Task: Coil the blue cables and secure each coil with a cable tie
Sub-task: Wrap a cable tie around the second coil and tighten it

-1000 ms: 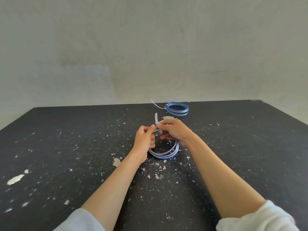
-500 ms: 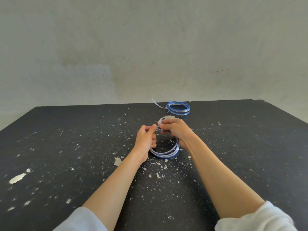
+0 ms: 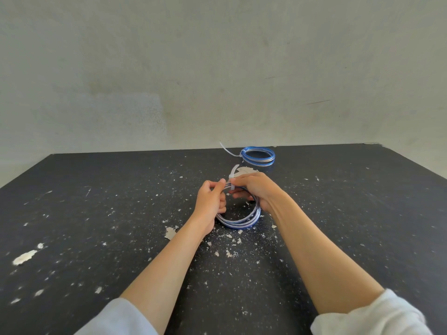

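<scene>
So the white tie [image 3: 232,178] has gone from sticking straight up a second ago to curling over the top of the near coil [image 3: 242,220], with its free end bent toward 1 o'clock, and the hands have shuffled a touch closer together. I read that as the tie being wrapped round the bundle and about to be fed into its head, or already started; the head itself is hidden under the fingers, so I can't say which. The left hand [image 3: 211,201] is curled shut, pinching the strands at the coil's 11 o'clock edge. The right hand [image 3: 256,189] is closed too, fingertips pinching the tie right where it crosses the strands, with its palm draped over the coil's 2 o'clock side. The coil sits on the table [image 3: 96,213] dead centre, its near arc at 6 o'clock lying free. Looks like the second of two coils, so the job seems nearly done once this one gets cinched. Around it: the finished coil [image 3: 258,157] sits well apart at 12 o'clock near the far edge, with its tie tail [image 3: 228,151] poking out toward 10. The table is littered with pale flakes [image 3: 24,257], plus a bigger one [image 3: 171,232] just beside the left wrist at 7 o'clock. Nothing really blocks the work, though loose strands could spring out if the grip slackens.
</scene>
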Action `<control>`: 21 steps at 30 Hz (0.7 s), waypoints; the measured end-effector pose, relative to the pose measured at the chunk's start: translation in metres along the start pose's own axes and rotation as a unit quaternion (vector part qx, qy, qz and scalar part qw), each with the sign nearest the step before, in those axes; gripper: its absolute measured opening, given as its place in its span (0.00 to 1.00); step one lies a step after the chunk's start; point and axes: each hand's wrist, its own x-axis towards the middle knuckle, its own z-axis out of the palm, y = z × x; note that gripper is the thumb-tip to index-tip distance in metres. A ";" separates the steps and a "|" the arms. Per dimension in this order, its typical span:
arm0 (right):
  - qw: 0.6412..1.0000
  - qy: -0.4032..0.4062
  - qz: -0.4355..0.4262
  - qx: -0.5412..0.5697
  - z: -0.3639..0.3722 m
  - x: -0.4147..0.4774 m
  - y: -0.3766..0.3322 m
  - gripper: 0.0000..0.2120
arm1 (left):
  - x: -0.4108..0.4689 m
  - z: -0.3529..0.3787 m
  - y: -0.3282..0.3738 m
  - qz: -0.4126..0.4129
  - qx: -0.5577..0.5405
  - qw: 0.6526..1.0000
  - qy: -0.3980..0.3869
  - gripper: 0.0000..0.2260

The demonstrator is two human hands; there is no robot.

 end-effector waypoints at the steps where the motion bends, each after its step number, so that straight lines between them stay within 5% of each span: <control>1: 1.000 0.000 0.003 0.002 0.000 0.000 0.000 0.05 | 0.000 0.000 0.000 0.000 0.002 1.000 0.000 0.08; 9: 0.996 0.067 -0.021 -0.054 0.011 -0.002 0.000 0.08 | 0.001 0.004 -0.001 0.008 0.037 0.999 0.028 0.06; 21: 0.994 0.082 -0.041 0.057 0.008 -0.003 0.021 0.04 | 0.006 0.008 -0.007 0.052 0.138 0.988 0.038 0.07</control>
